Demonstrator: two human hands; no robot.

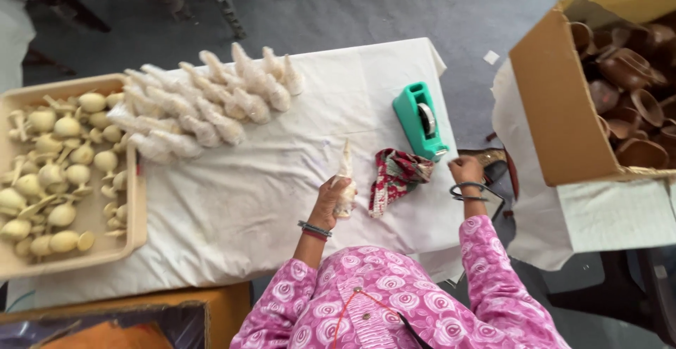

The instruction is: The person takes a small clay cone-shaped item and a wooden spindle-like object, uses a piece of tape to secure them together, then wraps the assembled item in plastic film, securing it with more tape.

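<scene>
Your left hand (pixel 329 197) is clutching a wrapped goblet (pixel 345 180) just left of the green tape dispenser (pixel 420 120). Your right hand (pixel 466 169) is curling beside that dispenser, perhaps pinching tape.

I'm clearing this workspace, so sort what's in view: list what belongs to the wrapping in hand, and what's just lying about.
In use:
- left hand holding a wrapped piece
- right hand by the green tape dispenser
- pile of wrapped pieces
- tray of unwrapped pale pieces

Lying about:
- patterned cloth
- cardboard box of brown clay cups
</scene>
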